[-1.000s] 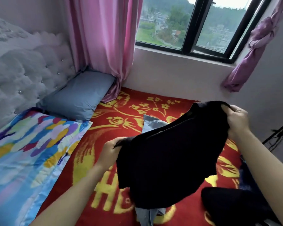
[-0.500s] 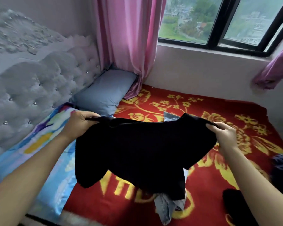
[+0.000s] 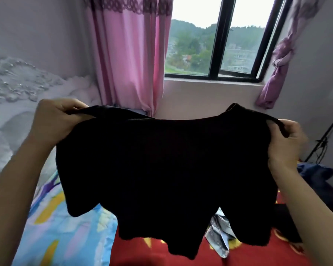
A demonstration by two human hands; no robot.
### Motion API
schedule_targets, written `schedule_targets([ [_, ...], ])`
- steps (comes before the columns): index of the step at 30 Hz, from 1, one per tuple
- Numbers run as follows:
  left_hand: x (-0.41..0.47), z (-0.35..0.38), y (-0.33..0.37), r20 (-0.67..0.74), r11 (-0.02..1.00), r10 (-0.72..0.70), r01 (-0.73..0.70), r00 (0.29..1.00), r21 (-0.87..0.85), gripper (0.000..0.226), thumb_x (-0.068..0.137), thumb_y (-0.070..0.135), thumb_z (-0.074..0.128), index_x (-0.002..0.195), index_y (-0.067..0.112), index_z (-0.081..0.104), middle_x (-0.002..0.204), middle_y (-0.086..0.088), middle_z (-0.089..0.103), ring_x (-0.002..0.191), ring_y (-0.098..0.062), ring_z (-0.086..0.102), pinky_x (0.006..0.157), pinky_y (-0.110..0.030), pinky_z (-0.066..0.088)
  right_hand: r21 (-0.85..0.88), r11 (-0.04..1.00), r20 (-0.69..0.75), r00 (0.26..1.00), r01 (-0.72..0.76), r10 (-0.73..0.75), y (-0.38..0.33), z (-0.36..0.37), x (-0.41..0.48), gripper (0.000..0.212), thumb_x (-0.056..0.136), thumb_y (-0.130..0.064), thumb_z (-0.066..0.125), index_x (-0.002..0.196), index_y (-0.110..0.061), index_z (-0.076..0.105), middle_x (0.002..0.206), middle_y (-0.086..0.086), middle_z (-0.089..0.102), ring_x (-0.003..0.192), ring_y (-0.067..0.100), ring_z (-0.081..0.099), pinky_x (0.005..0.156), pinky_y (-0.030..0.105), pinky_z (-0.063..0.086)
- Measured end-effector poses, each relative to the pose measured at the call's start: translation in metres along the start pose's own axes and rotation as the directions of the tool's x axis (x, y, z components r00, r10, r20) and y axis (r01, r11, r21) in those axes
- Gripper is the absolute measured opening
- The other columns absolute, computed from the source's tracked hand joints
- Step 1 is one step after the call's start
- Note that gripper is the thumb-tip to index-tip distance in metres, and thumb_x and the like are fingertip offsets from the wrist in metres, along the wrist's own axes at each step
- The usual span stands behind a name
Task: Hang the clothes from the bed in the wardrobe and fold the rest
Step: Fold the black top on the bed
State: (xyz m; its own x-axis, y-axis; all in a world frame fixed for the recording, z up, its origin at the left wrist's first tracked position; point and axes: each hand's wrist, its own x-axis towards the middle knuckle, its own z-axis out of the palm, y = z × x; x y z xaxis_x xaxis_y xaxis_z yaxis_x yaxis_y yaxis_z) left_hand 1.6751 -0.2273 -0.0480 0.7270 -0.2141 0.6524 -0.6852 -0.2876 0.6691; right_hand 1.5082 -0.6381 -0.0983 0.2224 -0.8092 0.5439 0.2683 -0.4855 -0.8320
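A person holds a black shirt (image 3: 165, 169) spread wide in the air above the bed, its top edge level with the sill and its hem hanging free. The left hand (image 3: 54, 120) grips one shoulder of it, fingers curled over the bunched cloth with the thumb pressed on top. The right hand (image 3: 288, 143) pinches the other shoulder, its fingers folded round a stretched strip of the fabric. The shirt shows plain dark cloth on the side facing the camera. Below it lies a red blanket (image 3: 146, 254) with yellow marks, too hidden by the shirt to read as letters. A quilt (image 3: 65, 227) in blue, yellow and lilac patches lies beside the blanket on the left. A crumpled grey garment (image 3: 219, 237) rests on the blanket under the shirt's right half, and dark blue clothes (image 3: 315, 175) lie past the right wrist. A pale tufted headboard (image 3: 13, 104) stands at far left. A pink curtain (image 3: 129, 60) hangs by the black-framed window (image 3: 215, 45), which looks onto green hills and buildings. A purple curtain (image 3: 277, 64) is knotted at its right side, and a thin black stand (image 3: 323, 139) leans by the right wall.
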Motion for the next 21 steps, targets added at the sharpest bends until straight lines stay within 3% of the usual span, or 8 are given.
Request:
schedule_targets([
  [5, -0.004, -0.012, -0.008, 0.014, 0.993, 0.025, -0.026, 1.0, 0.114, 0.047, 0.07, 0.013, 0.079, 0.059, 0.056, 0.064, 0.052, 0.032, 0.058, 0.049, 0.016, 0.05, 0.053, -0.003, 0.036, -0.161, 0.986, 0.062, 0.998, 0.035, -0.025, -0.007, -0.008, -0.006, 0.012, 0.076, -0.03, 0.072, 0.072, -0.033, 0.061, 0.071, -0.019, 0.059, 0.064, -0.005, 0.057, 0.069, 0.018, 0.045],
  [7, -0.015, -0.001, -0.022, 0.037, 0.991, -0.018, 0.013, 0.999, 0.134, 0.028, 0.072, 0.02, 0.078, 0.054, 0.037, 0.066, 0.047, 0.023, 0.056, 0.047, 0.017, 0.046, 0.05, -0.004, 0.032, -0.261, 0.964, 0.129, 0.992, 0.043, -0.009, 0.005, -0.015, -0.015, 0.011, 0.076, -0.031, 0.073, 0.074, -0.031, 0.062, 0.071, -0.019, 0.06, 0.068, 0.004, 0.058, 0.071, 0.025, 0.046],
  [9, -0.027, 0.013, -0.037, 0.061, 0.976, -0.029, 0.015, 0.998, 0.219, 0.023, 0.068, 0.038, 0.077, 0.055, 0.026, 0.062, 0.044, 0.015, 0.052, 0.048, 0.015, 0.045, 0.051, -0.009, 0.032, -0.338, 0.939, 0.17, 0.985, 0.065, -0.007, 0.022, -0.021, -0.028, 0.012, 0.076, -0.03, 0.073, 0.073, -0.03, 0.062, 0.068, -0.017, 0.058, 0.07, 0.013, 0.058, 0.069, 0.015, 0.042],
  [13, -0.059, 0.042, -0.07, 0.073, 0.92, -0.035, 0.004, 0.997, 0.391, 0.052, 0.068, 0.058, 0.054, 0.061, 0.008, 0.066, 0.06, 0.002, 0.057, 0.059, -0.003, 0.05, 0.055, -0.011, 0.032, -0.494, 0.864, 0.207, 0.978, 0.102, 0.002, 0.062, -0.04, -0.056, 0.014, 0.079, -0.031, 0.072, 0.078, -0.017, 0.066, 0.071, -0.008, 0.059, 0.072, 0.015, 0.056, 0.063, 0.003, 0.036],
  [15, -0.071, 0.055, -0.084, 0.083, 0.891, 0.001, -0.039, 0.997, 0.452, 0.056, 0.071, 0.057, 0.048, 0.065, 0.005, 0.071, 0.049, -0.003, 0.058, 0.053, -0.012, 0.052, 0.053, -0.017, 0.032, -0.517, 0.849, 0.212, 0.977, 0.107, 0.007, 0.082, -0.043, -0.062, 0.015, 0.079, -0.029, 0.072, 0.079, -0.015, 0.067, 0.074, -0.004, 0.06, 0.072, 0.017, 0.057, 0.064, 0.004, 0.035],
  [18, -0.051, 0.082, -0.107, 0.092, 0.829, 0.002, -0.052, 0.996, 0.557, 0.054, 0.075, 0.054, 0.047, 0.065, 0.007, 0.071, 0.05, -0.011, 0.061, 0.048, -0.023, 0.058, 0.045, -0.026, 0.028, -0.553, 0.823, 0.228, 0.974, 0.129, 0.001, 0.115, -0.014, -0.042, 0.02, 0.08, -0.026, 0.073, 0.078, -0.007, 0.069, 0.076, 0.007, 0.066, 0.069, 0.02, 0.055, 0.056, 0.018, 0.027],
  [21, 0.024, 0.133, -0.134, 0.109, 0.767, -0.039, -0.04, 0.993, 0.64, 0.06, 0.078, 0.059, 0.049, 0.066, 0.004, 0.069, 0.056, -0.018, 0.062, 0.056, -0.033, 0.061, 0.049, -0.032, 0.034, -0.632, 0.772, 0.263, 0.955, 0.065, 0.135, 0.153, 0.062, 0.012, 0.033, 0.086, -0.037, 0.064, 0.088, -0.005, 0.068, 0.09, 0.014, 0.068, 0.083, 0.031, 0.058, 0.062, 0.029, 0.03],
])
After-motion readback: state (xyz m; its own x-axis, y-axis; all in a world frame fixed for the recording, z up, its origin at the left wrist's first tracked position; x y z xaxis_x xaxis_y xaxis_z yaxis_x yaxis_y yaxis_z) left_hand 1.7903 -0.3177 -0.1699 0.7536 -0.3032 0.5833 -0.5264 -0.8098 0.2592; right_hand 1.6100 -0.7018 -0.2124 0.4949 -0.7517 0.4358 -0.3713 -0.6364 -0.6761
